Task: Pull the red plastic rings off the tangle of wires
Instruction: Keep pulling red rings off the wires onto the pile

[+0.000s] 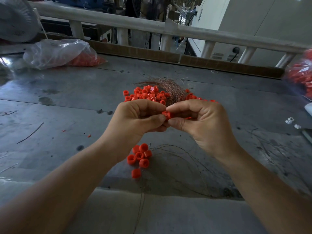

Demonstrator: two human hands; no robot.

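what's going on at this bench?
A person holds one red ring up over the table, pinched by the left hand and the right hand together. Behind the hands, a pile of loose rings lies against a copper wire tangle on the grey table. A small cluster of rings sits nearer, beside thin stray wires.

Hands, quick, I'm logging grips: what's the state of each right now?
Left hand: closed, thumb and forefinger pinching the small red plastic ring.
Right hand: closed, pinching the same ring from its other side.
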